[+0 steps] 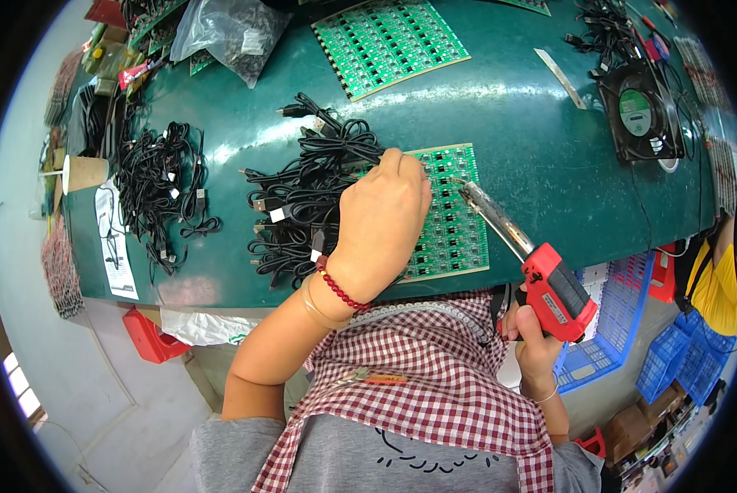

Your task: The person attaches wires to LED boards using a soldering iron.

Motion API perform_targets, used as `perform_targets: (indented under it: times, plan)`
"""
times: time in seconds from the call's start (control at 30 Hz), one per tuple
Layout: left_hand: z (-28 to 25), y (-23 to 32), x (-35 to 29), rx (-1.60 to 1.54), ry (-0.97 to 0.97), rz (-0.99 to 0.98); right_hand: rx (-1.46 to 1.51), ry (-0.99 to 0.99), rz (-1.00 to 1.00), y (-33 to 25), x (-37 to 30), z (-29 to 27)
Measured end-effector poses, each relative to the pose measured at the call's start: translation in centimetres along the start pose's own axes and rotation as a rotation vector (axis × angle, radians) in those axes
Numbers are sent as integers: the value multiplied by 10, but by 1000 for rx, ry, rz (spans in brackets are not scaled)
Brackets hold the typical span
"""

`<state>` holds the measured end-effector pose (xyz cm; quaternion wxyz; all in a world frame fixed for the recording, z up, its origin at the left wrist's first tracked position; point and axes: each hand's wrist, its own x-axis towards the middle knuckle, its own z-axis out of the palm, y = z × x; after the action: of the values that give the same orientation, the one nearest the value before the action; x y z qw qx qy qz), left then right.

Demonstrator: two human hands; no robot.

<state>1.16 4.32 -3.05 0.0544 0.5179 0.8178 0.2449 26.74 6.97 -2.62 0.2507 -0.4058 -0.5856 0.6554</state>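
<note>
My right hand (536, 347) is wrapped round the handle of a red and black soldering gun (556, 294). Its metal barrel slants up and left, the tip over a green circuit board panel (456, 234) near the table's front edge. My left hand (385, 215) is closed above the panel's left part, fingertips pointing down at it. What those fingers pinch is hidden behind the hand. Bundled black cables (303, 195) with USB plugs lie along the panel's left side, partly under my left hand and wrist.
Another green board panel (393, 45) lies farther back beside a clear plastic bag (229, 37). More black cables (165, 177) are heaped at left. A metal ruler (561, 78) and a black fan (641, 112) are at right. Blue crates (607, 329) stand below the table.
</note>
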Motion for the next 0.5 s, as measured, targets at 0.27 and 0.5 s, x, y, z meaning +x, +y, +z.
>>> perform_targets:
  times: [0.27,0.5]
  plan:
    - [-4,1,-1,17,-72,6,65,45,-7,-7,4,5]
    - [-34,6,-11,-277,-134,-94,117,98,-20,-9,5,2]
